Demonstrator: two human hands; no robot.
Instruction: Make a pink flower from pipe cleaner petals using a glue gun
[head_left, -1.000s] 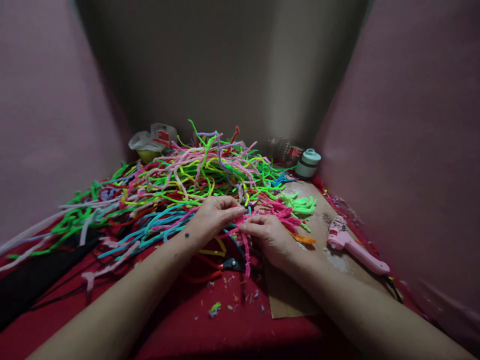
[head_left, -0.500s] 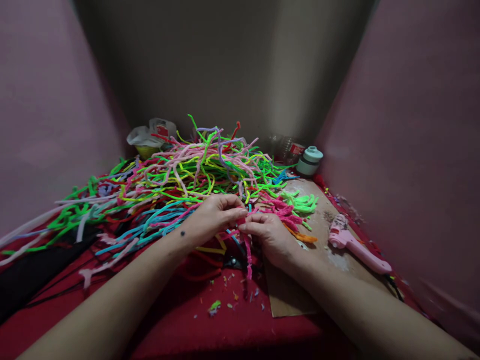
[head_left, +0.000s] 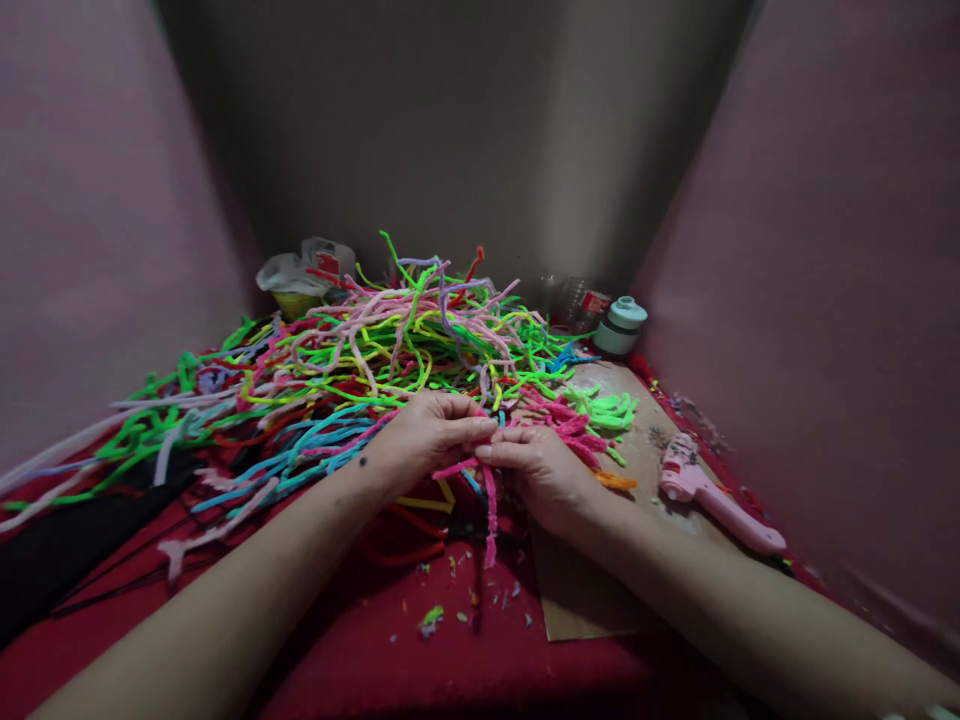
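Observation:
Fingertip to fingertip, my two hands pinch a pink pipe cleaner in front of the big pile. My left hand is closed on it from the left, thumb and forefinger pressed together. From the right, my right hand grips it with thumb and index finger. One fuzzy end hangs straight down below the fingers, and a shorter pink piece sticks out to the left. The part between the fingertips is mostly hidden. Just behind lies a heap of pipe cleaners in green, pink, yellow, blue and red.
A pink glue gun lies on a cardboard sheet at the right. Green pipe cleaner pieces rest on its far part. Behind stand a mint-lidded bottle and a clear plastic bottle. Fuzz scraps dot the red cloth.
The hanging pink end has swung slightly left and lower, and the piece sticking out to the left shows more clearly. Both hands stay nearly in place, still pinching.

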